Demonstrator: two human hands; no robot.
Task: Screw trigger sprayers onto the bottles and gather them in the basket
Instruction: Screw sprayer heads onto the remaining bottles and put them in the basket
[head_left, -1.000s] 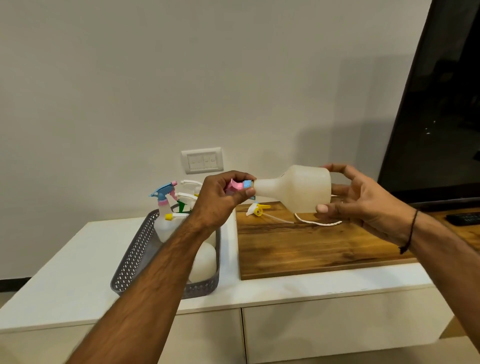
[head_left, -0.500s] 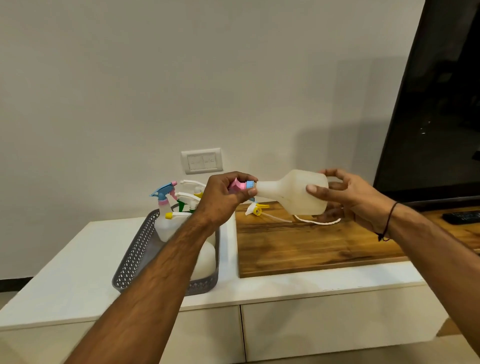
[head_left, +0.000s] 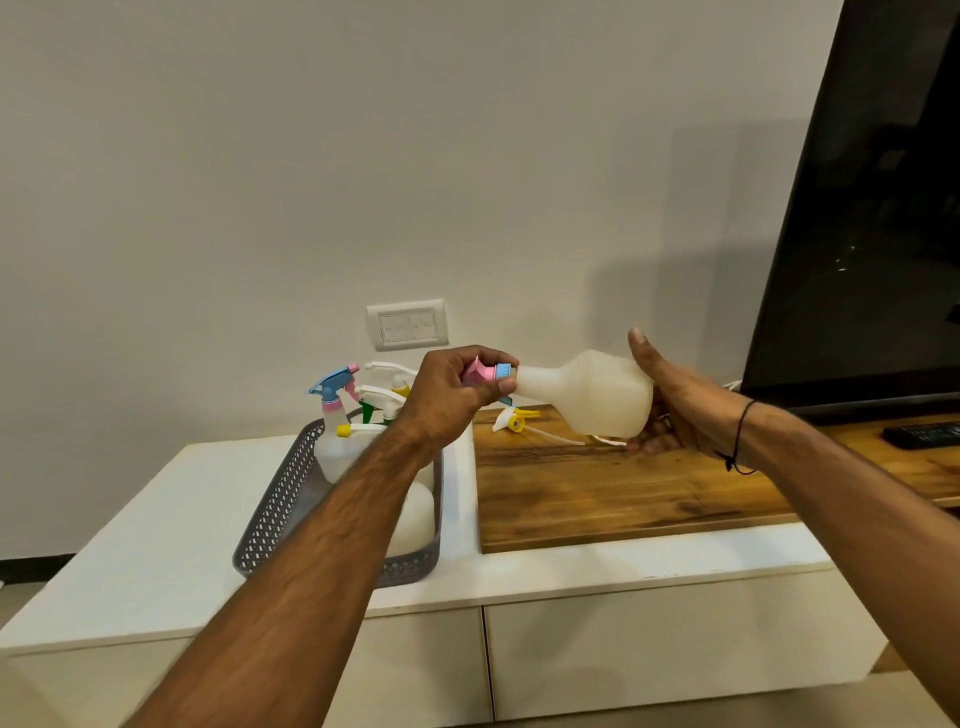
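I hold a white translucent bottle (head_left: 592, 392) sideways in the air above the cabinet, neck pointing left. My right hand (head_left: 675, 410) grips its base, thumb up. My left hand (head_left: 457, 395) is closed on the pink and blue trigger sprayer (head_left: 491, 371) seated at the bottle's neck. A grey perforated basket (head_left: 280, 499) below my left forearm holds several bottles with sprayers fitted, one blue and pink (head_left: 332, 387). A loose white and yellow sprayer (head_left: 514, 420) with its tube lies on the wooden board (head_left: 597, 493).
The basket and board rest on a white cabinet (head_left: 156, 530) with drawers. A wall socket plate (head_left: 408, 325) is behind. A black TV screen (head_left: 872, 208) stands at the right, with a black remote (head_left: 922, 434) on the board in front of it.
My right hand has shifted its grip around the bottle's base, from fingers on top to thumb up behind it. The bottle has turned and dropped slightly. My left hand stays on the sprayer.
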